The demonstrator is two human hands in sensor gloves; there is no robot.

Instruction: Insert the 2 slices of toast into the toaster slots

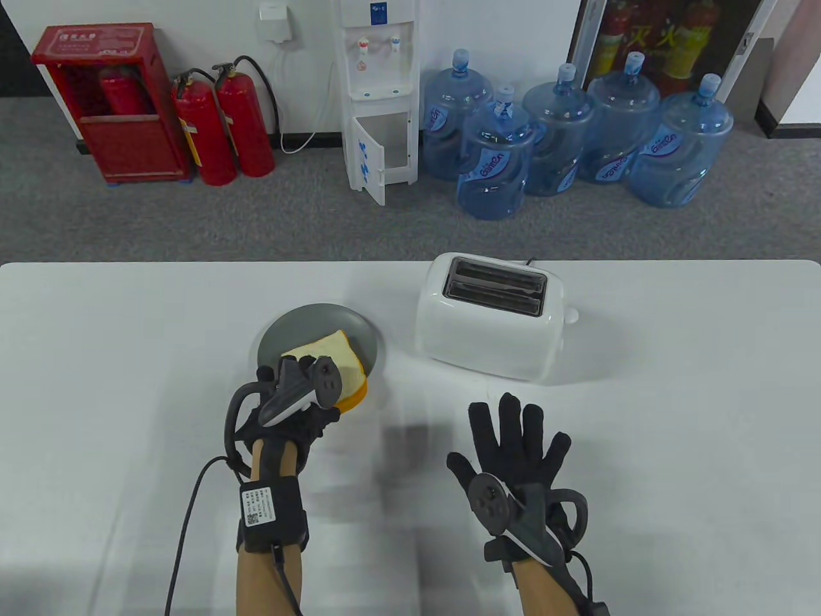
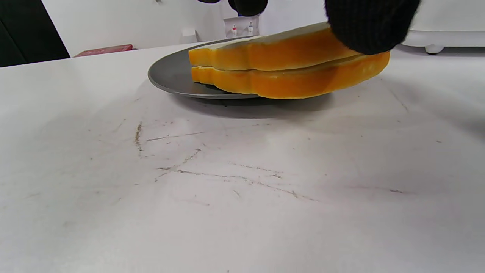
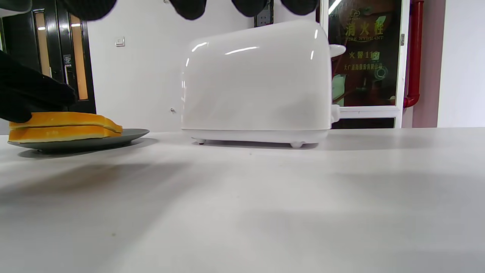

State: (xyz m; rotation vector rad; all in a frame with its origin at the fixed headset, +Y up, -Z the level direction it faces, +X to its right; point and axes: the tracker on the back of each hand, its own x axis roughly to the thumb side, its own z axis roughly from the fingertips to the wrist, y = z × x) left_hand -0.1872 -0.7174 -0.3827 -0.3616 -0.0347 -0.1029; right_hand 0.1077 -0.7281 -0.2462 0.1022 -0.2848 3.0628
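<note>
Two slices of toast lie stacked on a grey plate, white faces up with orange crusts. My left hand reaches over the near edge of the top slice. In the left wrist view a gloved finger curls over the edge of the top slice, which sits on the bottom slice. The white toaster stands to the right of the plate, with both slots empty. My right hand lies flat and open in front of the toaster, fingers spread, holding nothing.
The toaster's lever knob sticks out on its right end. Beyond the table's far edge stand a water dispenser, several blue water bottles and red fire extinguishers.
</note>
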